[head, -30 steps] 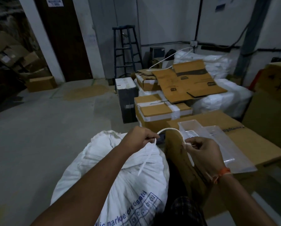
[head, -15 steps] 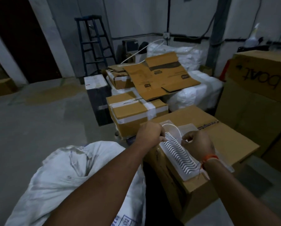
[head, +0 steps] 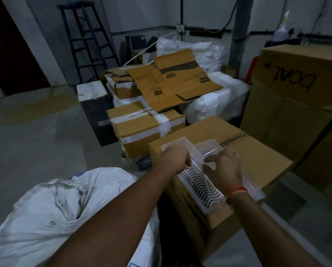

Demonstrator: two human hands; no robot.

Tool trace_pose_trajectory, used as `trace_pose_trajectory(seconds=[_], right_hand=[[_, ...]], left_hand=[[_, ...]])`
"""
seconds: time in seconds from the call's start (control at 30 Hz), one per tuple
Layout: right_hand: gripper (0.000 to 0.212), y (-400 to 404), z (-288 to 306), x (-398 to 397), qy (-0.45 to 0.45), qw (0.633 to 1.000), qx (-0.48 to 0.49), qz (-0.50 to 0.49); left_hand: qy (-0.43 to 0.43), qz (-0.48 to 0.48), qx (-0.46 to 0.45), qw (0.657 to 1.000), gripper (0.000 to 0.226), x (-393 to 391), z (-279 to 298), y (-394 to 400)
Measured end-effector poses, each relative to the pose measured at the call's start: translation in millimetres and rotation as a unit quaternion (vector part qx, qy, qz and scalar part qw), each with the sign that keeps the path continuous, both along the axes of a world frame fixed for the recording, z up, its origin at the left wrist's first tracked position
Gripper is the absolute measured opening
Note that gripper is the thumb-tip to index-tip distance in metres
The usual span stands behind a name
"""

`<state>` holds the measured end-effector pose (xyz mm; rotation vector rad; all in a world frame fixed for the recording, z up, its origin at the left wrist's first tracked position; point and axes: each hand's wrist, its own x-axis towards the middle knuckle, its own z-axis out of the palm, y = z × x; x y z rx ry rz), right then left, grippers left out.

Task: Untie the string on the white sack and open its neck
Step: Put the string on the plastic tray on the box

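White sack slumped on floor, lower left; neck seemingly loose.

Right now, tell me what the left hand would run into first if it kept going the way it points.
The left hand points forward over the clear plastic tray on the cardboard box. Going straight on, it would probably meet the tray's far rim first, then the box top; depth is hard to judge.

Dim storeroom, grey concrete floor, pale walls. Far left: dark doorway and a blue stepladder. Along the far wall: a dark conduit and a grey pipe. Centre: taped cartons, flattened cardboard over white bundles, a black box. Right: tall stacked cartons, top 1 marked in black. Near right: a large carton.
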<state>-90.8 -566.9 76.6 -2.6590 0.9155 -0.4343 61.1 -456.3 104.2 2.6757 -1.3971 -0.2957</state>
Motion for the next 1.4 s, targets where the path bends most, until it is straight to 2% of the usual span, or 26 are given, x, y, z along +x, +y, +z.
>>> trace_pose_trajectory(seconds=[0.07, 0.17, 0.27, 0.37, 0.5, 0.63, 0.7, 0.8, 0.9, 1.0, 1.1, 1.17, 1.2, 1.33, 1.4], right_hand=[[0.014, -6, -3, -18, -0.079, 0.994, 0.046, -0.056], [0.006, -22, -20, -47, -0.156, 0.962, 0.144, -0.172], [0.022, -47, -63, -73, -0.133, 0.931, 0.185, -0.286], [0.02, -52, -77, -85, -0.108, 0.904, 0.213, -0.356], [0.018, -30, -55, -90, -0.13, 0.881, 0.287, -0.354], [0.02, -24, -46, -90, -0.198, 0.845, 0.327, -0.372], [0.018, -16, -35, -94, -0.279, 0.841, 0.298, -0.355], [0.017, -3, -13, -100, -0.384, 0.86, 0.188, -0.277], [0.02, 10, 12, -103, -0.44, 0.874, 0.064, -0.193], [0.024, 13, 22, -105, -0.438, 0.89, -0.084, -0.097], [0.018, 26, 27, -112, -0.417, 0.885, -0.205, -0.012], [0.016, 40, 31, -116, -0.411, 0.881, -0.233, 0.031], [0.018, 47, 32, -118, -0.407, 0.881, -0.237, 0.045], [0.023, 69, 33, -123, -0.398, 0.886, -0.224, 0.074], [0.02, 78, 30, -125, -0.394, 0.905, -0.155, 0.035]], left_hand=[[-0.009, 0.01, -0.032, 0.999, 0.014, 2, 0, 6], [-0.018, 0.017, -0.057, 0.998, 0.017, -1, 3, 14], [-0.018, 0.019, -0.08, 0.996, 0.019, -8, 8, 19], [-0.02, 0.026, -0.1, 0.994, 0.021, -15, 13, 23], [-0.016, 0.025, -0.129, 0.991, 0.021, -23, 19, 27], [0.009, 0.034, -0.151, 0.988, 0.023, -25, 23, 30], [0.023, 0.041, -0.168, 0.985, 0.024, -26, 25, 32], [0.051, 0.077, -0.235, 0.968, 0.021, -28, 29, 32], [0.142, 0.135, -0.313, 0.929, 0.025, -30, 32, 27], [0.298, 0.199, -0.403, 0.842, 0.041, -32, 32, 18], [0.394, 0.251, -0.464, 0.753, 0.051, -36, 40, 12], [0.431, 0.267, -0.481, 0.715, 0.048, -36, 44, 11], [0.437, 0.273, -0.483, 0.708, 0.049, -35, 43, 11], [0.407, 0.299, -0.483, 0.715, 0.053, -30, 37, 15], [0.414, 0.313, -0.496, 0.696, 0.052, -29, 35, 17]])
